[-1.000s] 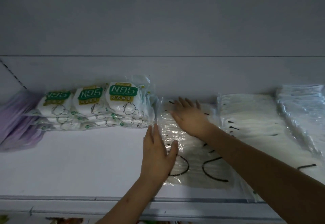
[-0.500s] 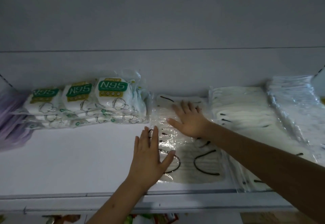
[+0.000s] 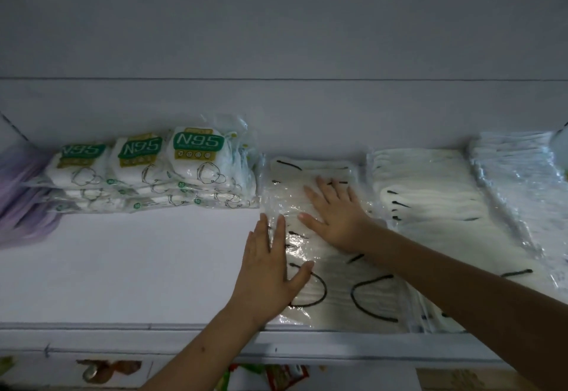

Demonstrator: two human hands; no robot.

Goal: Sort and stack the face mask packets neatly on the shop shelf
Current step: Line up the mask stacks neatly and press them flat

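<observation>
A row of clear packets of white masks with black ear loops (image 3: pixel 338 295) lies front to back in the middle of the white shelf (image 3: pixel 129 267). My left hand (image 3: pixel 270 270) lies flat with straight fingers along the row's left edge, thumb on the plastic. My right hand (image 3: pixel 338 212) presses flat on top of the row, farther back. Left of the row, N95 packets (image 3: pixel 172 169) sit in green-labelled stacks. More white mask packets (image 3: pixel 430 203) and clear-wrapped packets (image 3: pixel 519 181) lie to the right.
Purple mask packets (image 3: pixel 21 200) sit at the far left of the shelf. Bare shelf surface spreads in front of the N95 stacks. The shelf's front lip (image 3: pixel 123 338) runs below, with colourful goods (image 3: pixel 285 375) on the level under it.
Both hands have shifted slightly nearer along the mask row while staying flat on it. The camera has tilted and drifted a little to the right.
</observation>
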